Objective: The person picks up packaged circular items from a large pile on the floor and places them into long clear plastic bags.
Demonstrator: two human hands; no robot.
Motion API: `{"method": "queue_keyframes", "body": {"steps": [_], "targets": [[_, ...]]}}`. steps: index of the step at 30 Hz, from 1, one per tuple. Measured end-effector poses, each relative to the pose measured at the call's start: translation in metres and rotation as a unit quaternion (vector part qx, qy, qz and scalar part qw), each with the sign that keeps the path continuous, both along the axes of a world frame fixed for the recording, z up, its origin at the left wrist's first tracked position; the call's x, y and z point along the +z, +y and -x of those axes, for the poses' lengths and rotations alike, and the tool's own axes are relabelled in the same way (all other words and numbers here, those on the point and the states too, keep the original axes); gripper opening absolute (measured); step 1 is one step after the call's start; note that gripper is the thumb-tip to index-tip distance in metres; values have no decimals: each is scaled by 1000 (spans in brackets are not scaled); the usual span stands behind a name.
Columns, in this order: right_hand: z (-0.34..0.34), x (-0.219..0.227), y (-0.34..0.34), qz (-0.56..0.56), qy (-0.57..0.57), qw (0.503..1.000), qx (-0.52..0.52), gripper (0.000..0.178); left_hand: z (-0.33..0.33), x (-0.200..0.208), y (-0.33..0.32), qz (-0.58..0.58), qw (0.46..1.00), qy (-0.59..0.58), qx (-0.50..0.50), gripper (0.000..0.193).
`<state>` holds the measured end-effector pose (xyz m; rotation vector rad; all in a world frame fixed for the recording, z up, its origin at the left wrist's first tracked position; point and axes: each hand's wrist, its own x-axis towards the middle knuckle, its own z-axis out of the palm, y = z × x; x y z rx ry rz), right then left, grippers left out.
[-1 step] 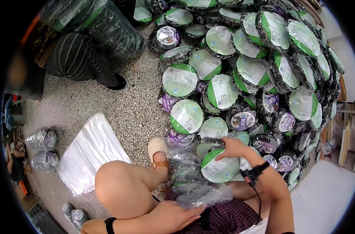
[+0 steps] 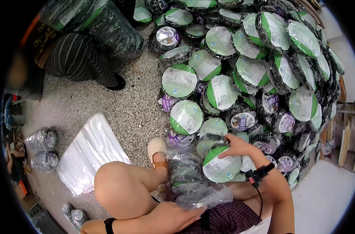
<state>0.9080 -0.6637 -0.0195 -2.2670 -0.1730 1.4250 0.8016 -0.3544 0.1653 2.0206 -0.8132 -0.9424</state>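
Gripping a clear bag (image 2: 201,195), left hand (image 2: 173,216) hides its lower edge.
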Motion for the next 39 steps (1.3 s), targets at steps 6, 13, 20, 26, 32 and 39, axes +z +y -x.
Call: {"method": "queue_keyframes", "body": {"steps": [6,13,20,26,32,39], "targets": [[-2,-86,70,-405,228,623,-629,69,-16,4,1,38,993,107,43,22],[0,-6,61,-384,74,677,-623,56,-5,-2,-11,25,999,29,-9,23],[96,136,25,-459,-216,819,-270,42,-10,-39,36,217,641,520,521,28],[198,148,92,-304,-314,897,-63,58,43,-28,16,78,987,-4,141,26],[245,99,81,-456,15,629,-629,44,80,37,-2,27,982,-187,-12,27],[315,37,99,-326,-405,630,-577,41,151,81,-79,211,920,329,-14,38]]}}
